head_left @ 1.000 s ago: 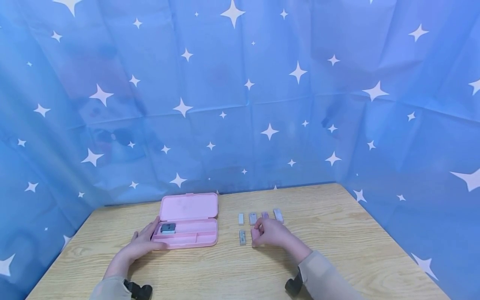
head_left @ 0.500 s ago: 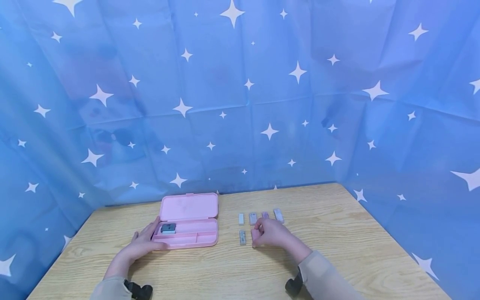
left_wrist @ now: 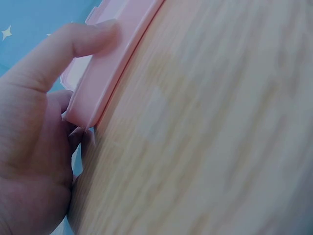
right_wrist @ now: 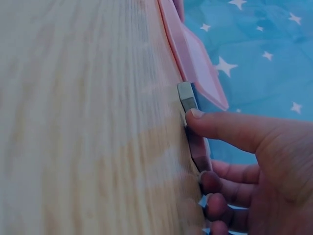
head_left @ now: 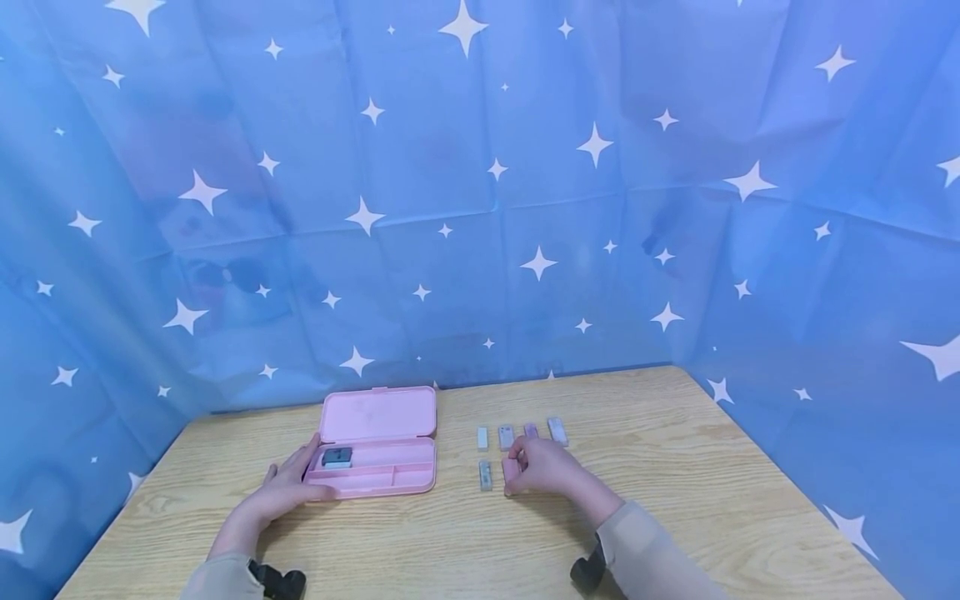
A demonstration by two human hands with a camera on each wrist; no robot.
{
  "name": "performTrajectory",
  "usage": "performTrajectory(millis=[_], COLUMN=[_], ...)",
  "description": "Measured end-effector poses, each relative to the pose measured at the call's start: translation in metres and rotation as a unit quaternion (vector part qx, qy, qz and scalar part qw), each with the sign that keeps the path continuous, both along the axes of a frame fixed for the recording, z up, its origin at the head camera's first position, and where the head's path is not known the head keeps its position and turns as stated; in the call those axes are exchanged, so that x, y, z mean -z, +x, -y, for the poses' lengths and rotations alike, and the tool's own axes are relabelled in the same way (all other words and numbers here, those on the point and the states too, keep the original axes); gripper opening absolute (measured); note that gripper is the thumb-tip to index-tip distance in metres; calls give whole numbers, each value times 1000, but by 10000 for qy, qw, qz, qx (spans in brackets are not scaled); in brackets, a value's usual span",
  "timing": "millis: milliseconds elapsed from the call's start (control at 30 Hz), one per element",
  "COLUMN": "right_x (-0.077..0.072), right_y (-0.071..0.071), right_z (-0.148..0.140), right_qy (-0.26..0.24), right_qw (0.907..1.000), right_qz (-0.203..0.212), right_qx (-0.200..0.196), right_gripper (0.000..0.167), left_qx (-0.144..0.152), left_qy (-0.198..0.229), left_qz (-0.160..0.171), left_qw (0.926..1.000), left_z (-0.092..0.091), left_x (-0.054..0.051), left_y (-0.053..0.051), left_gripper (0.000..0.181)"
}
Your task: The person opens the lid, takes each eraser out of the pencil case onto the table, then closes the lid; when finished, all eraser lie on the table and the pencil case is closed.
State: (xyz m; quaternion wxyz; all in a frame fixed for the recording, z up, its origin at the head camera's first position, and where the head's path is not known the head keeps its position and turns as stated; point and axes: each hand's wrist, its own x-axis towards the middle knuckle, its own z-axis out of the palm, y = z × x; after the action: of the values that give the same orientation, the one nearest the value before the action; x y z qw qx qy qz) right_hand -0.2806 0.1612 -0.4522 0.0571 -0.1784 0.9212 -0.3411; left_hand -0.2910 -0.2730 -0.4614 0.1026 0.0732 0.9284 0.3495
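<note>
An open pink pencil case [head_left: 378,454] lies at the left of the table, its lid folded back. My left hand [head_left: 281,490] holds its left end, thumb against the front wall [left_wrist: 100,73] and fingers round the side. At the right, my right hand [head_left: 553,468] pinches a small pink block, which looks like an eraser [head_left: 511,469], between thumb and fingers; in the right wrist view the pink eraser [right_wrist: 199,152] stays down at the tabletop. Just left of it sits a grey-green block [head_left: 485,475]. The hand partly covers the pink eraser.
Behind my right hand stand a pale block [head_left: 482,438], a grey patterned block [head_left: 506,437], a partly hidden purple block [head_left: 531,430] and a tilted light one [head_left: 557,430]. Inside the case's back compartment lies a dark block [head_left: 337,455] above a whitish one. A starry blue curtain [head_left: 480,208] hangs behind.
</note>
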Motion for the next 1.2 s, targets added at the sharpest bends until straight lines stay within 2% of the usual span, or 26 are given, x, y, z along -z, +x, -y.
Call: performTrajectory(millis=[200,400,500,733,933,1100,1200], right_x=[-4,-13,-22,-45,-57,-62,-64], right_y=[-1,-7,-13,-29,-48,-62,-67], right_z=[-3,2,9,38,73,103,122], right_qy=[-236,-439,-353,269,508,482,454], right_qw=[9995,9978,9978,9959,9872,9756,9699], right_qz=[188,440,404,-54,-186,-295,-357], right_qx=[22,-211,-386,-862,-1499,-2122,-2366], right_gripper=[48,42,42,41,40,40,42], left_qx=[49,-3,-74,-120,-129,-128,-156], left_qy=[8,22,50,49,55,92,94], left_qz=[-58,-24,28,-24,-76,-85,-90], left_qw=[10000,10000,10000,9999,9999,9998,9998], left_z=[0,0,0,0,2,2,2], left_x=[1,3,2,1,3,3,2], left_y=[-1,0,-1,-1,-2,-2,-2], left_gripper=[117,117,117,119,118,119,119])
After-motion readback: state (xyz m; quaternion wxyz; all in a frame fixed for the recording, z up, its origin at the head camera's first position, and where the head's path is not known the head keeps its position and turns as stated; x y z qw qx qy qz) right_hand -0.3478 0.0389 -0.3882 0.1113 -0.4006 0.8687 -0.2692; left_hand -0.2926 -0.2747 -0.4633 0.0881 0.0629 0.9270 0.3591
